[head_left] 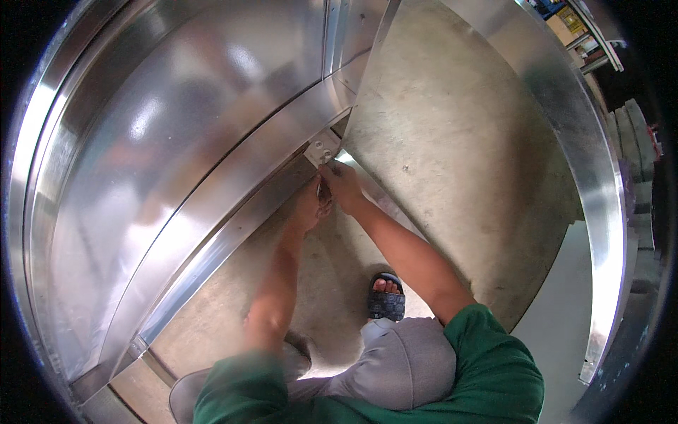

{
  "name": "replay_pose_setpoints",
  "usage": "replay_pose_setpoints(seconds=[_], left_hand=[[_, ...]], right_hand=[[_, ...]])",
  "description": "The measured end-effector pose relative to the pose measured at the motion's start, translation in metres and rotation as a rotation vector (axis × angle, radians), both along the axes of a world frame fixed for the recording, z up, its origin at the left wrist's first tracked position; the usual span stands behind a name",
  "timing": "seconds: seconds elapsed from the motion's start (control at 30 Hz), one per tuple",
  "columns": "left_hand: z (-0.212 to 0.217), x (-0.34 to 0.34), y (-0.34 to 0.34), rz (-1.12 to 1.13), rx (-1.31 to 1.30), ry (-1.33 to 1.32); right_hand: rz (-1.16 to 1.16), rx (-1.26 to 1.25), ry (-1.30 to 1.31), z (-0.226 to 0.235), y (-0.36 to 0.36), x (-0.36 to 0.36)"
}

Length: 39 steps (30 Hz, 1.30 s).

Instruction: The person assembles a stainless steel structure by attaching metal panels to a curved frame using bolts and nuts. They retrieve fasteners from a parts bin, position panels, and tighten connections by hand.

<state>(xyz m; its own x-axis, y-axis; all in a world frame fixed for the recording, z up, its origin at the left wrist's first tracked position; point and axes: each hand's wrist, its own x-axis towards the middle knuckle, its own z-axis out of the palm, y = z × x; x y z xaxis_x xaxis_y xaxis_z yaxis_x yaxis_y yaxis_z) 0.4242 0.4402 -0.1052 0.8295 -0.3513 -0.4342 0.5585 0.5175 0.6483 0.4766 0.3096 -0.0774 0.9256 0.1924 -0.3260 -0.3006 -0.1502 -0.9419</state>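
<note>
Galvanised sheet-metal duct section (176, 141) stands on the concrete floor (452, 141); at its small flat metal corner plate (322, 147) the right hand (342, 182) and left hand (309, 206) meet, fingers curled (what they pinch is unclear)

Bright daylight glares off the sheet metal (176, 141); fisheye bends edges, rim black.
</note>
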Motion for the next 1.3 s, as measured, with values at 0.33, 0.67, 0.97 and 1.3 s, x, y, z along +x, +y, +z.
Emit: replay_pose_setpoints(seconds=[0.33, 0.67, 0.97, 1.3], left_hand=[[-0.032, -0.004, -0.009, 0.017, 1.361, -0.392], [-0.051, 0.002, -0.016, 0.071, 1.433, -0.531], [-0.042, -0.004, -0.019, 0.052, 1.239, -0.350], [0.027, 0.032, -0.007, 0.477, 1.414, -0.713]], right_hand=[[-0.038, -0.326, -0.299, -0.003, 0.016, -0.006], [-0.119, -0.280, -0.260, -0.005, 0.023, -0.005], [-0.038, -0.333, -0.271, 0.003, 0.019, -0.010], [-0.029, -0.401, -0.321, 0.006, 0.013, -0.013]])
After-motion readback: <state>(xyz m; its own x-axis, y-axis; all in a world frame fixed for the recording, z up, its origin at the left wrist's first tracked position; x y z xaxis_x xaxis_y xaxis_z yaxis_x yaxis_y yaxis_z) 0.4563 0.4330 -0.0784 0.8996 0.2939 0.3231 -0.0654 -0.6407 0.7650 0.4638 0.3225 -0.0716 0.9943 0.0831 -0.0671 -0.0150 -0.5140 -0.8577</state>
